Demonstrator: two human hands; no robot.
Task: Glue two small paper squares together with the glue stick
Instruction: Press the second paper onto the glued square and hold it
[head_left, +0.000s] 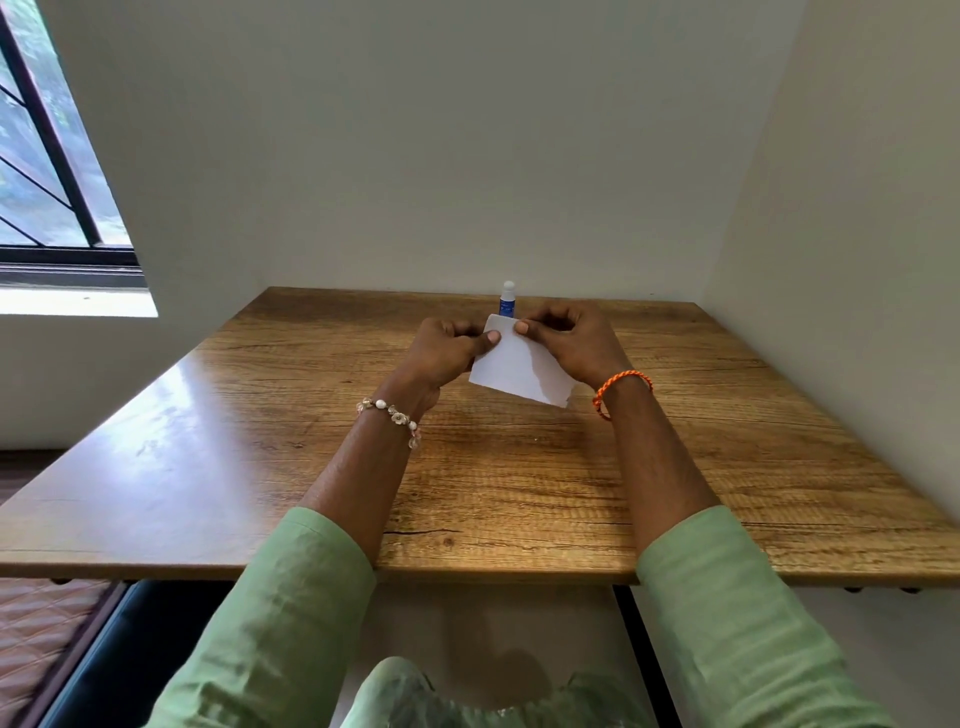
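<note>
Head view: both hands are raised just above the counter (311, 415), each pinching the far edge of a white paper piece (519, 371) between thumb and forefinger. The left hand (441, 353) is clamped on the far left corner, the right hand (569, 343) on the far right corner; the thumbs sit close together but apart. The paper hangs tilted toward the person, its near right corner looking torn or uneven. Whether this is one sheet or two squares pressed together cannot be told.

Step in hand, as judged: pressing or aligning the paper, or preparing to part it. The next move calls for a level lay on the counter and one hand freed for the glue.

Count: two hands; one visible paper piece; one glue stick (507, 300), upright at the far edge of the counter, just behind the paper; one bracelet on each wrist, beaded (392, 415) on the left, orange cord (618, 387) on the right.
</note>
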